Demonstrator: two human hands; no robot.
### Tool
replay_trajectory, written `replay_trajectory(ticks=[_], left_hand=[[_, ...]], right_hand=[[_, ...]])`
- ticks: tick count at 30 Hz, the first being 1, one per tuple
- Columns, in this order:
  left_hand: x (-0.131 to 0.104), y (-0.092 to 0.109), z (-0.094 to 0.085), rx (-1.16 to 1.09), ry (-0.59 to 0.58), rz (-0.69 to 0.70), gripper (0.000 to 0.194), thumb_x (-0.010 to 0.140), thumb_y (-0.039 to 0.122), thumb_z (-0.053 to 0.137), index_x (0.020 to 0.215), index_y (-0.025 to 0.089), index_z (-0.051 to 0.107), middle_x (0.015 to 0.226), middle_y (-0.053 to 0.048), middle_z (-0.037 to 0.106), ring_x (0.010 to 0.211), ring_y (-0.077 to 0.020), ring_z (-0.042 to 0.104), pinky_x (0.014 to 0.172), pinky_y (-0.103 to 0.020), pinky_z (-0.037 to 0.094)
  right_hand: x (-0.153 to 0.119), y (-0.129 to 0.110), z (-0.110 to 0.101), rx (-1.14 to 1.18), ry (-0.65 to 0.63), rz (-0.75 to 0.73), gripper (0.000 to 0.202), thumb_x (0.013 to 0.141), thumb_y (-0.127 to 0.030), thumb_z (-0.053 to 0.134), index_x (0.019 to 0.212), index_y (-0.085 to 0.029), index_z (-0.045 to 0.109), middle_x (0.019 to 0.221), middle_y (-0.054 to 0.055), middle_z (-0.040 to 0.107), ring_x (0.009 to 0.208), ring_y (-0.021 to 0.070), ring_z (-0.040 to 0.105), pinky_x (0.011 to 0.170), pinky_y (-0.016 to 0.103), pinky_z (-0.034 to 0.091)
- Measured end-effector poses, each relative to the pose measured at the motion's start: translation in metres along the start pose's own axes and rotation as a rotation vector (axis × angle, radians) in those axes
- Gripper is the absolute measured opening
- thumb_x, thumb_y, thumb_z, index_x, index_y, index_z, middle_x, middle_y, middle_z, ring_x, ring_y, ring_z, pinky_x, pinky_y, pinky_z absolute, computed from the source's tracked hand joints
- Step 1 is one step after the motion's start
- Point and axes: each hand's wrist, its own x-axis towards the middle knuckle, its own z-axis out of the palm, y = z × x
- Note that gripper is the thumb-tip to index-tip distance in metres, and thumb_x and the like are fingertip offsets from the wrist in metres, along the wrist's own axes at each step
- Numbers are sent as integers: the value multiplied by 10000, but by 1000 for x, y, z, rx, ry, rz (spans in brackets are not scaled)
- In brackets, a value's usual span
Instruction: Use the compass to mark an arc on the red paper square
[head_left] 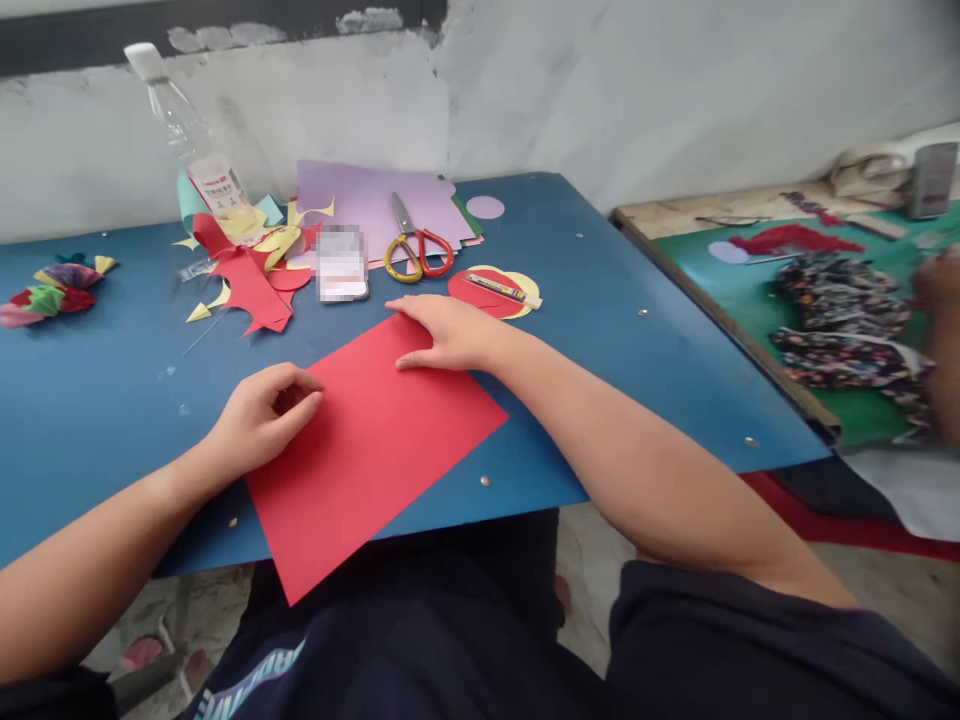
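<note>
Left hand [259,420] loosely curled on red paper [367,450] edge; right hand [442,335] open, flat, pressing far corner.

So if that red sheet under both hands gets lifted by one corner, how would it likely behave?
The red sheet looks thin and flat, so it would probably flex and droop, and weigh very little. Its near corner already overhangs the blue table edge unsupported without sagging, suggesting some card-like stiffness. With the left hand and right hand resting on it, it likely slides easily on that smooth top.
</note>
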Motion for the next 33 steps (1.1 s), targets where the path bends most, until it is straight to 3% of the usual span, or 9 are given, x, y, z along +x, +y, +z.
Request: replay_trajectory(ticks=[4, 12, 24, 33], left_hand=[[0, 0, 0, -9, -5, 9, 263, 985, 497, 674, 979, 245, 752, 934, -64, 806, 851, -245, 722, 785, -392, 557], [1, 3, 2, -15, 0, 9, 260, 971, 493, 664, 953, 249, 754, 853, -48, 765, 754, -222, 665, 723, -380, 531], [1, 0, 3, -33, 19, 22, 250, 962, 487, 675, 955, 252, 760, 858, -53, 759, 731, -215, 654, 705, -383, 523], [2, 2, 4, -15, 5, 26, 273, 963, 503, 651, 944, 252, 756, 838, -46, 750, 713, -213, 664, 686, -366, 531]], right_hand=[[-3, -5, -4, -2, -7, 17, 926, 954, -492, 911, 1741, -168, 546, 1757, 196, 597, 1610, 430, 595, 1343, 583, 500], [-3, -9, -4, -33, -34, 79, 912, 962, -529, 899, 1719, -149, 563, 1721, 225, 625, 1554, 495, 627, 1269, 604, 550], [-6, -19, -6, -66, -50, 136, 814, 983, -489, 894, 1648, -109, 618, 1630, 233, 702, 1484, 469, 689, 1228, 554, 584], [-6, -26, -6, -80, -59, 169, 632, 990, -455, 890, 1511, -148, 708, 1490, 220, 790, 1393, 466, 739, 1150, 532, 611]])
